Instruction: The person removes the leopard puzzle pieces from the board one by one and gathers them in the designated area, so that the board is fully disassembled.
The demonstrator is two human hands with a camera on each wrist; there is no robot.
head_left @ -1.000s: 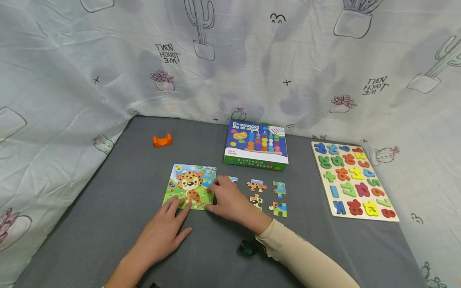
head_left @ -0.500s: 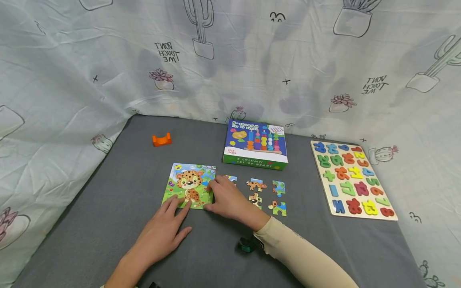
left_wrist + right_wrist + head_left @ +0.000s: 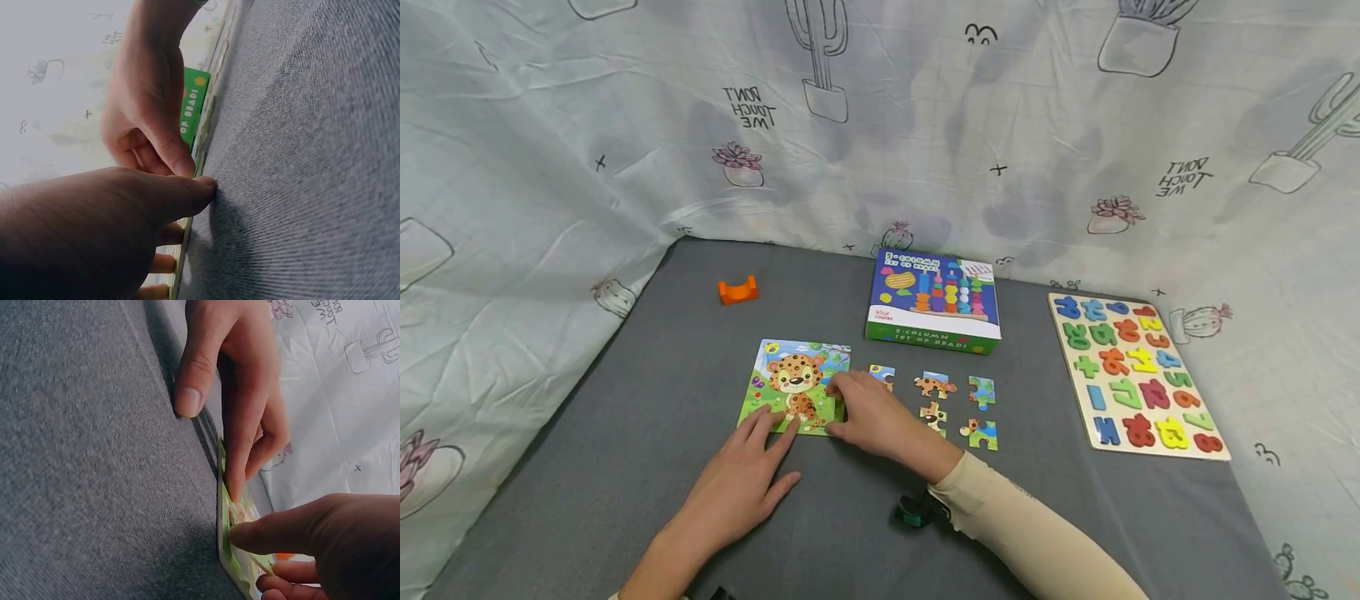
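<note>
A square leopard puzzle board (image 3: 763, 371) lies flat on the grey table, left of centre. My left hand (image 3: 737, 475) rests its fingertips on the board's lower edge, fingers mostly straight and thumb spread on the cloth. At the board's right side, my right hand (image 3: 880, 417) bends over it. The right wrist view shows the right thumb and fingers pinching a thin puzzle piece (image 3: 262, 565), tilted at the board; the hand hides most of its picture. Several loose puzzle pieces lie right of this hand, among them a leopard-spotted piece (image 3: 932, 384) and a blue-green piece (image 3: 982, 393).
Behind the pieces stands a bead-set box (image 3: 932, 302). A wooden board of coloured numbers and letters (image 3: 1105, 392) lies at the right. An orange curved block (image 3: 738, 291) sits at the back left. Printed white cloth (image 3: 880, 125) rises behind the table.
My right hand has shifted slightly toward me at the board's right side, so the nearest loose piece shows more. The left hand and the board stay in place.
</note>
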